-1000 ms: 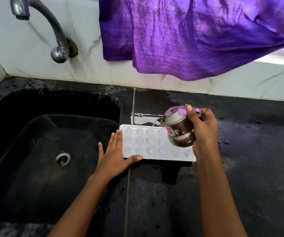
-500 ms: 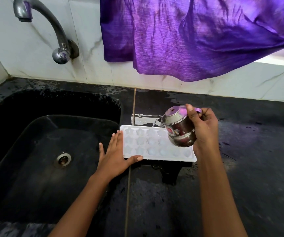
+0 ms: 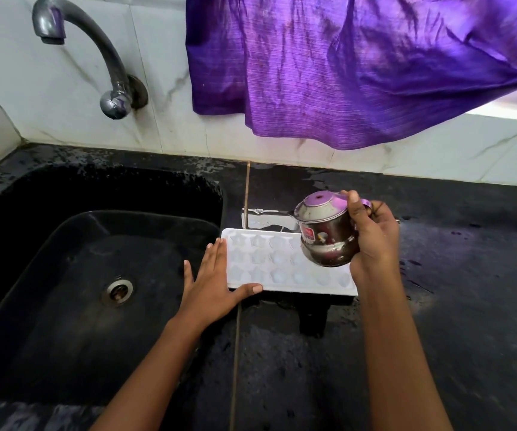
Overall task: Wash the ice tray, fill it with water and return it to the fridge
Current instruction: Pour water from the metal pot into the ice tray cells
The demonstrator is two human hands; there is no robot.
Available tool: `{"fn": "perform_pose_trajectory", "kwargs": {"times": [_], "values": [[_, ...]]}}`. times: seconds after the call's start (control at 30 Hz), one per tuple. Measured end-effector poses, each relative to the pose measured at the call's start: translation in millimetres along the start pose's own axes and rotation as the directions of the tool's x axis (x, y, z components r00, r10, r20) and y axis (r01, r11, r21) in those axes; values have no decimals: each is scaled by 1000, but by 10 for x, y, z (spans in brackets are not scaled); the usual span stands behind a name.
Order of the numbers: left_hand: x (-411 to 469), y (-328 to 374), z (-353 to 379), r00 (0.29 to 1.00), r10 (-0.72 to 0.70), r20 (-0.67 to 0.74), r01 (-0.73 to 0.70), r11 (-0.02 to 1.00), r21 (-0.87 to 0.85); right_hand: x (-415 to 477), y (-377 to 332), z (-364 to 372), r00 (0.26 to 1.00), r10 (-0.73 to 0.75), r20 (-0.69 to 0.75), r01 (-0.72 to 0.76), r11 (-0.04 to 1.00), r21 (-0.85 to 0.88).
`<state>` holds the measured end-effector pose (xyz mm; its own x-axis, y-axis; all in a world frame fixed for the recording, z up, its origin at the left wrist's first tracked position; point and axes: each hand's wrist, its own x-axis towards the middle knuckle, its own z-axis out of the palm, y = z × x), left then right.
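Observation:
A white ice tray with star-shaped cells lies flat on the black counter, just right of the sink. My left hand rests flat against its left end, thumb along the near edge. My right hand grips a small steel pot with a lid, tilted left above the tray's right half. A thin stream of water runs from its spout onto the tray's far edge. The pot and my right hand hide the tray's right cells.
The black sink with its drain lies to the left. A steel tap juts from the marble wall. A purple cloth hangs over the back of the wet black counter.
Almost nothing differs: both hands hold their places and the pot stays tilted over the tray with water trickling out.

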<state>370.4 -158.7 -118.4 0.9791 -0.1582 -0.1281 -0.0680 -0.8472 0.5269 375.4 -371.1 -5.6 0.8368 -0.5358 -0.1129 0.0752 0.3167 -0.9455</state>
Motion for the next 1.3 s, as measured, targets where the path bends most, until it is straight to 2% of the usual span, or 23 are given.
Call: {"fn": "perform_pose_trajectory", "kwargs": {"times": [0.13, 0.37, 0.77, 1.3], "values": [[10, -2, 5, 1000, -1, 3, 1, 1000, 5, -14, 23, 48, 1000, -3, 15, 2, 999, 48], [13, -6, 11, 1000, -5, 12, 5, 1000, -6, -12, 91, 141, 999, 25, 40, -27, 999, 25], [15, -18, 24, 1000, 0, 0, 0, 1000, 1, -20, 112, 217, 998, -6, 57, 10, 998, -68], [-26, 30, -5, 1000, -3, -3, 3, 1000, -29, -98, 9, 289, 996, -40, 85, 48, 995, -90]]}}
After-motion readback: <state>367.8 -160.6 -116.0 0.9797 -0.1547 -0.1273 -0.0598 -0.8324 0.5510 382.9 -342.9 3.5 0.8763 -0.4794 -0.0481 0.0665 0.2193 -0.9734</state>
